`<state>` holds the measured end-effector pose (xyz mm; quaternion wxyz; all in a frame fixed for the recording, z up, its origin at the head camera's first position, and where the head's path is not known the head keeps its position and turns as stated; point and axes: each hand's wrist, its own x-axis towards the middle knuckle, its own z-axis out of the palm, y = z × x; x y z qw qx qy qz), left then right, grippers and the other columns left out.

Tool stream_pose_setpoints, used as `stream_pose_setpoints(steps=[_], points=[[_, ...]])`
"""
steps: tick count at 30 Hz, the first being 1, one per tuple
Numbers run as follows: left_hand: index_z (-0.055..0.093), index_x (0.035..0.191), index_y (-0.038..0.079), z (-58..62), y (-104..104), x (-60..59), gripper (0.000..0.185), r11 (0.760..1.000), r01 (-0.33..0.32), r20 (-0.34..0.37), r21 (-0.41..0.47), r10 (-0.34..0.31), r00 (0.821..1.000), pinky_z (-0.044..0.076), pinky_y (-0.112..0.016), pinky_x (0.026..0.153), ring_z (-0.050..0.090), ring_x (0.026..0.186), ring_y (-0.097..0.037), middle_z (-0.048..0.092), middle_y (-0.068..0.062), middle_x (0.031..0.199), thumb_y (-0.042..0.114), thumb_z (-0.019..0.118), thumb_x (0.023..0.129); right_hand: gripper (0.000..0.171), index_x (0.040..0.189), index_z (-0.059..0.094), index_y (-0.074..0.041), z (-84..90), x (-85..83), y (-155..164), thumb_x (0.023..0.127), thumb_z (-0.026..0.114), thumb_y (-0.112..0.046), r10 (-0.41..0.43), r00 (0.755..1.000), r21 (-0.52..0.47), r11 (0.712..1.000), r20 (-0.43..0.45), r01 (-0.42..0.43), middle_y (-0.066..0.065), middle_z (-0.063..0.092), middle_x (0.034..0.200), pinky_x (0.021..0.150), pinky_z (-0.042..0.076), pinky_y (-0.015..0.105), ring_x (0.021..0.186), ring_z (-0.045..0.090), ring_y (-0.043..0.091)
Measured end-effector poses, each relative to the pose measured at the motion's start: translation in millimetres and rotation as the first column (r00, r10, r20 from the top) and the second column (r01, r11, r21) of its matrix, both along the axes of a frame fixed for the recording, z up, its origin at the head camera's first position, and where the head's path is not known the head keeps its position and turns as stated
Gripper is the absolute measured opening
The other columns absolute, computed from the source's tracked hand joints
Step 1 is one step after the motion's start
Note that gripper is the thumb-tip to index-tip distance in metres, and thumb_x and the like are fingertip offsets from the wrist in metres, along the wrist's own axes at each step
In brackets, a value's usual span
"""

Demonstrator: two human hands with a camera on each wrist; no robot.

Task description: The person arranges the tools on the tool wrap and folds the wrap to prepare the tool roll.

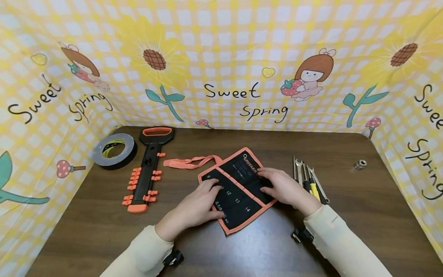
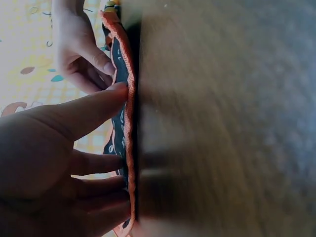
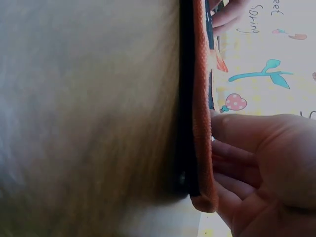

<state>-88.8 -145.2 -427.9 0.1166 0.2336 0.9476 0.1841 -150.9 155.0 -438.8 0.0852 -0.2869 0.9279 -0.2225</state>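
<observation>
Both flat hands (image 1: 238, 196) press a black orange-edged fabric pouch (image 1: 238, 188).

Open tabletop (image 1: 380, 215) lies right of the wrenches (image 1: 309, 184) and along the near edge, with room to pass. Only a small metal socket (image 1: 360, 164) stands far right. The wrenches lie just beside the pouch (image 1: 238, 188), leaving a narrow gap there. On the left, the orange-and-black holder (image 1: 145, 173) and tape roll (image 1: 114, 151) stand in the way, with a free lane between holder and pouch. The orange strap (image 1: 190, 162) crosses that lane at the back. Cloth walls close 3 sides.
</observation>
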Motion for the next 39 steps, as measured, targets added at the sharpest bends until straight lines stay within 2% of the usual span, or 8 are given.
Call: stream_pose_setpoints(steps=[8,16,29,39], points=[[0.052,0.153,-0.004,-2.6,-2,-5.6,0.081,0.999,0.009,0.018,-0.031,-0.009,1.000,0.048,-0.051,0.120,0.042,0.154,-0.038,0.043,-0.022,0.165,0.038,0.087,0.093,0.047,0.143,0.065,0.005,-3.0,2.0,-1,0.101,0.076,-0.012,-0.024,1.000,0.006,1.000,-0.002,0.024,0.023,0.060,0.155,0.117,0.049,0.057,0.144,0.058,0.042],[0.050,0.157,-0.001,-6.8,-7,-11.1,0.084,1.000,0.009,0.053,-0.013,-0.009,0.999,0.048,-0.052,0.120,0.042,0.155,-0.035,0.042,-0.018,0.168,0.040,0.087,0.093,0.046,0.142,0.065,0.007,-3.5,6.7,0,0.102,0.075,-0.014,0.013,0.999,0.044,0.999,-0.052,-0.011,0.023,0.061,0.151,0.116,0.050,0.056,0.141,0.059,0.041],[0.046,0.159,-0.003,-5.1,-15,-25.2,0.087,0.996,0.081,0.055,-0.045,-0.078,0.995,0.047,-0.051,0.121,0.044,0.155,-0.035,0.040,-0.018,0.169,0.043,0.084,0.095,0.046,0.136,0.070,0.006,-4.2,17.2,-2,0.099,0.080,-0.019,-0.011,0.994,0.057,0.998,-0.106,0.017,0.019,0.066,0.142,0.107,0.055,0.051,0.128,0.062,0.035],[0.046,0.160,-0.001,-3.5,-20,-45.0,0.086,0.988,0.148,0.095,-0.041,-0.144,0.985,0.043,-0.052,0.125,0.043,0.156,-0.034,0.037,-0.016,0.171,0.041,0.083,0.096,0.046,0.133,0.072,0.006,-4.5,27.9,-4,0.097,0.083,-0.021,-0.038,0.984,0.090,0.994,-0.175,0.055,0.017,0.067,0.136,0.103,0.056,0.047,0.122,0.062,0.033]])
